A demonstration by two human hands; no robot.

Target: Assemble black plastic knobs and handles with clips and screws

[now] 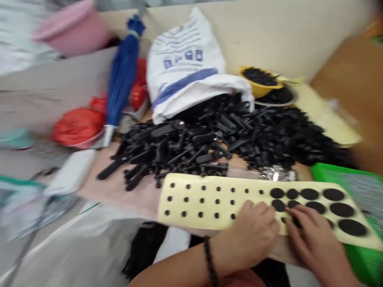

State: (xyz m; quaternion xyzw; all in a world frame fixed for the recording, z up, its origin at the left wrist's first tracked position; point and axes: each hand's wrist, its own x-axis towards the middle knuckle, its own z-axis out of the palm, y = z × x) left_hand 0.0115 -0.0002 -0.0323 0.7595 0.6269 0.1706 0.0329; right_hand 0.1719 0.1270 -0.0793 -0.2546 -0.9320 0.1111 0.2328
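A long pale-yellow sheet [194,223] dotted with black round pads lies across the front of the table. Its pads are small at the left and large, like the big black pad [352,227], at the right. My left hand [254,231] rests on the sheet's near edge with its fingers curled; what they hold, if anything, is hidden. Just right of it, my right hand [317,239] bends over the larger pads, its fingertips close together at the near row. Blur and the fingers hide what lies between them. A dark beaded bracelet circles my left wrist.
Behind the sheet spreads a heap of black plastic parts [179,143], partly spilling from a white sack [185,67]. A yellow bowl [260,85] of black pieces stands at the back. A green tray [329,171] lies at right; a blue umbrella [122,75] leans at left.
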